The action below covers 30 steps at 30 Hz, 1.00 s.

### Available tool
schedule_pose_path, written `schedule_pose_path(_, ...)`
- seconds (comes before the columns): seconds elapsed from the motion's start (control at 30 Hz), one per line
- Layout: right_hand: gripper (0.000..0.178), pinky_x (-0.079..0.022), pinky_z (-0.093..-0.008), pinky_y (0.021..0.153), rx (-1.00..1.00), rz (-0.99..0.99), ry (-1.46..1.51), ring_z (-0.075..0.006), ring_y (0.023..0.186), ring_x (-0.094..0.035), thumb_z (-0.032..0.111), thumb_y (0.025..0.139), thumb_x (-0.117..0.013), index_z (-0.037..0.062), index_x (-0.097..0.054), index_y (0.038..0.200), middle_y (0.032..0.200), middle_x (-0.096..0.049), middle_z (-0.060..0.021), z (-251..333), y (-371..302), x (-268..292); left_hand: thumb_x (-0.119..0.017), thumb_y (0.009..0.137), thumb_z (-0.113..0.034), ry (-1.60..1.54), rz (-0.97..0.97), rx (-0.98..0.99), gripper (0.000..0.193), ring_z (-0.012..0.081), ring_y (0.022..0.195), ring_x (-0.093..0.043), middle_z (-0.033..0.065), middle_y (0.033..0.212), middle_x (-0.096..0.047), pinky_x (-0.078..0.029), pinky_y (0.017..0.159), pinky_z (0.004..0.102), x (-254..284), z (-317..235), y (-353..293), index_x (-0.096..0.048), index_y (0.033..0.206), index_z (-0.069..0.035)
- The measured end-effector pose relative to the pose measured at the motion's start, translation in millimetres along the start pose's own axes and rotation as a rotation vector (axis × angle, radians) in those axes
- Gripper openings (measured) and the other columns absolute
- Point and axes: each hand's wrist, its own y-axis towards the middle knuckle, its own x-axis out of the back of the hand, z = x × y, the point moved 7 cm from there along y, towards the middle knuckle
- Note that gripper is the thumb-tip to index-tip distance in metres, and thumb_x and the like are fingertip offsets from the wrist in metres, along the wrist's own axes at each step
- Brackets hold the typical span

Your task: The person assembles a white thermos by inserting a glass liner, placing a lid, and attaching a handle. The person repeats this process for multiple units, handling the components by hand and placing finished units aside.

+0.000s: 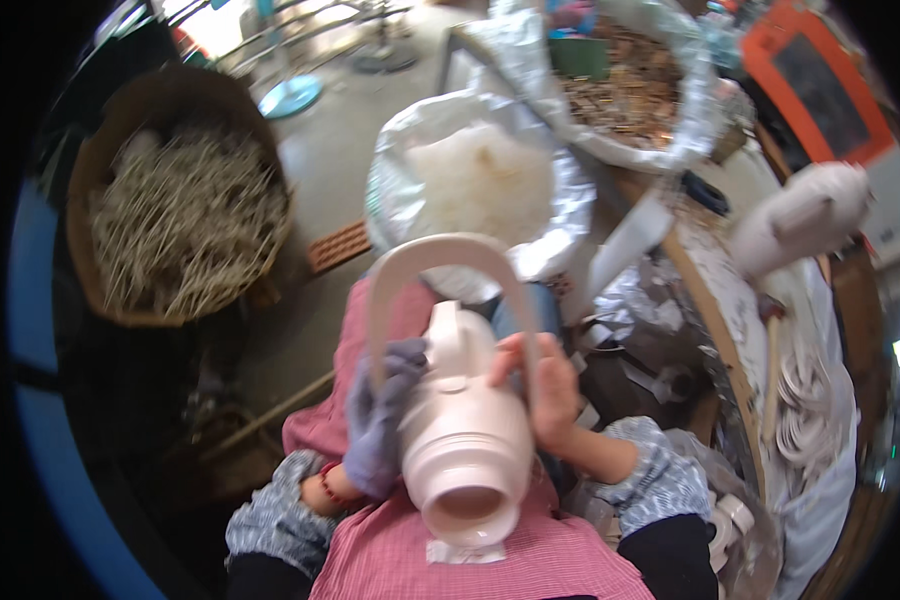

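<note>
A pale pink plastic vacuum jug body lies tilted in my lap, its round open mouth turned toward me. A side grip stands up from its upper face, and a large arched carrying handle rises over the far end. My left hand, in a grey-purple glove, is closed round the jug's left side and the near end of the arch. My bare right hand holds the arch's right end, its fingertips against the jug's shoulder.
A large carton of thin pale strands stands at left. White-lined sacks hold whitish material and brown bits. On the right bench are another pink jug body, a wooden-handled hammer and stacked pink handles.
</note>
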Motion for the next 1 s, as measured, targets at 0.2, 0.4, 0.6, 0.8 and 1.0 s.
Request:
schedule_pose_path(0.2,0.052,-0.041,-0.0289,0.087,-0.022,0.011,0.191,-0.015,0.09,-0.054,0.044,0.104,-0.027,0.0003,-0.053,0.116,0.097,-0.057,-0.0087,3.9,6.6,-13.2,-0.047,0.102,-0.029,0.196,0.086,-0.112,0.037,0.0246,0.08,-0.066,0.0156,0.102,-0.063,-0.054,0.078,0.0361,12.1,-44.5,41.2,-0.062,0.094,0.003)
schedule_pose_path(0.4,0.043,-0.048,-0.0339,0.089,0.352,0.24,-0.345,-0.0164,0.104,-0.06,0.019,0.09,-0.064,0.0025,-0.051,0.128,0.118,-0.06,-0.0124,55.9,76.9,5.0,-0.057,0.095,-0.028,0.024,0.735,-0.291,0.027,0.0302,0.079,-0.066,0.0171,0.096,-0.062,-0.055,0.066,0.0418,-12.9,-126.3,97.9,-0.06,0.109,-0.005)
schedule_pose_path(0.6,0.018,-0.05,-0.0217,0.058,0.344,-0.744,-0.046,-0.0093,0.069,-0.062,0.013,0.095,-0.053,0.0038,-0.062,0.108,0.08,-0.064,-0.0007,101.6,-1.3,254.2,-0.072,0.07,0.011,0.58,0.802,-0.314,0.036,0.0313,0.134,-0.042,0.0194,0.141,-0.046,-0.037,0.108,0.0405,-55.7,-101.9,125.2,-0.074,0.099,-0.011)
schedule_pose_path(0.8,0.017,-0.048,-0.0241,0.056,0.57,-0.903,-0.443,-0.0116,0.062,-0.055,0.012,0.096,-0.055,0.0033,-0.043,0.104,0.087,-0.059,-0.0066,186.1,-45.4,299.0,-0.066,0.085,-0.001,0.266,0.868,0.273,0.031,0.0201,0.117,-0.053,0.0128,0.135,-0.05,-0.043,0.098,0.0303,-42.9,-1.2,124.4,-0.067,0.116,-0.003)
schedule_pose_path(1.0,0.025,-0.053,-0.0304,0.054,0.436,-1.321,-0.931,-0.0194,0.07,-0.066,0.017,0.098,-0.053,-0.0005,-0.036,0.101,0.086,-0.063,-0.0155,177.0,1.3,416.6,-0.065,0.087,-0.004,0.309,0.907,0.258,0.034,0.0178,0.114,-0.055,0.0092,0.127,-0.057,-0.044,0.099,0.0308,-51.4,28.1,135.5,-0.063,0.12,-0.002)
